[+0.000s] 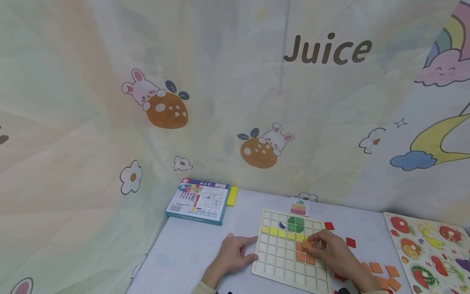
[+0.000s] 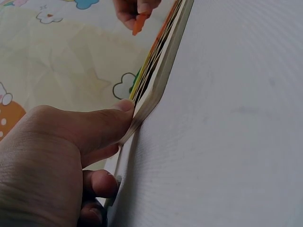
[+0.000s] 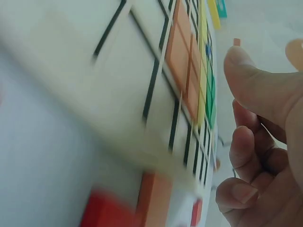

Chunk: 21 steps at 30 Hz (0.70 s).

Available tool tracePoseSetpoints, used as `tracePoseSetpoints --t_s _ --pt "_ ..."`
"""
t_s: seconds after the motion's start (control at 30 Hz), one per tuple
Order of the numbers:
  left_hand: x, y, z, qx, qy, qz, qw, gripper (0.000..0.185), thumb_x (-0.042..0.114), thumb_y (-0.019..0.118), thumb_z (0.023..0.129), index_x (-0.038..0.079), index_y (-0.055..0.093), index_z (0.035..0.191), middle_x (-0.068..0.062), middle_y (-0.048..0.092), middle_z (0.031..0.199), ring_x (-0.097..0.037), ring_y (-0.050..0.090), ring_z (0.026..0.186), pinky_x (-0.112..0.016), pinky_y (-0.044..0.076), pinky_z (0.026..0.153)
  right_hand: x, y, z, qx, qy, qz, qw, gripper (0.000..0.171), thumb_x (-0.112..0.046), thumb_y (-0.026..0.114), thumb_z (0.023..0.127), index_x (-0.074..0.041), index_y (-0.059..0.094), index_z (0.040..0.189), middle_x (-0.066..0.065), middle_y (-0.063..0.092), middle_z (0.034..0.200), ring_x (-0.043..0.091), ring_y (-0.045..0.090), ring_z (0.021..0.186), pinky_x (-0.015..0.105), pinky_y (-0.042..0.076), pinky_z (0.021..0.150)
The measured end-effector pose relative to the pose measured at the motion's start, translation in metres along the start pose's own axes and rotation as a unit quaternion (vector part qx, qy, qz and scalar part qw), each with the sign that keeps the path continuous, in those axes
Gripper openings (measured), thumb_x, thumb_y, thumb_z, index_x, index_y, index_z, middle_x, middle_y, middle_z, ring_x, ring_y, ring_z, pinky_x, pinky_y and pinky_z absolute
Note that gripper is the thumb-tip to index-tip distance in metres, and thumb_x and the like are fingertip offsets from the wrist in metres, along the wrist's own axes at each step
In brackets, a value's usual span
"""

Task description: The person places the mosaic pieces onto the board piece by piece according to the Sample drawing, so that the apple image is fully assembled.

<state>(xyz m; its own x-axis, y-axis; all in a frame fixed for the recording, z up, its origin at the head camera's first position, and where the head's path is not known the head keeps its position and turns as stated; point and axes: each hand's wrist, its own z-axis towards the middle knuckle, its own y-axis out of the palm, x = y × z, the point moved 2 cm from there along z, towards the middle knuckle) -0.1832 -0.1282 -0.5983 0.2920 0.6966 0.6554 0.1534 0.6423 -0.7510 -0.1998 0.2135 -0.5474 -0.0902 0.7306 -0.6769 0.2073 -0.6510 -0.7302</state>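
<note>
Your right hand (image 1: 332, 249) pinches orange square tile (image 1: 306, 244) over pale wooden grid board (image 1: 279, 265), beside placed orange tiles. Your left hand (image 1: 235, 255), fingers relaxed, thumb touching board's left edge on white tabletop (image 1: 191, 249).

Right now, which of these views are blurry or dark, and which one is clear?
Head view: evenly lit and sharp, bowed at its edges. Left wrist view: dim, the left hand shadowed against the pale wooden grid board. Right wrist view: the board's near edge and the loose red and orange square tiles smear out of focus.
</note>
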Motion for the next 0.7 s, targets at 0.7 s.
tracePoseSetpoints --t_s 0.7 --pt "0.0 0.0 0.0 0.008 0.003 0.011 0.9999 0.051 0.047 0.084 0.088 0.031 0.073 0.135 0.019 0.044 0.055 0.0 0.037 0.05 -0.025 0.032 0.074 -0.025 0.031 0.023 -0.009 -0.045 -0.036 0.998 0.024 -0.024 0.093 0.082 -0.023 0.08 0.102 -0.01 0.063 0.089 0.01 0.05 0.079 0.022 0.043 0.067"
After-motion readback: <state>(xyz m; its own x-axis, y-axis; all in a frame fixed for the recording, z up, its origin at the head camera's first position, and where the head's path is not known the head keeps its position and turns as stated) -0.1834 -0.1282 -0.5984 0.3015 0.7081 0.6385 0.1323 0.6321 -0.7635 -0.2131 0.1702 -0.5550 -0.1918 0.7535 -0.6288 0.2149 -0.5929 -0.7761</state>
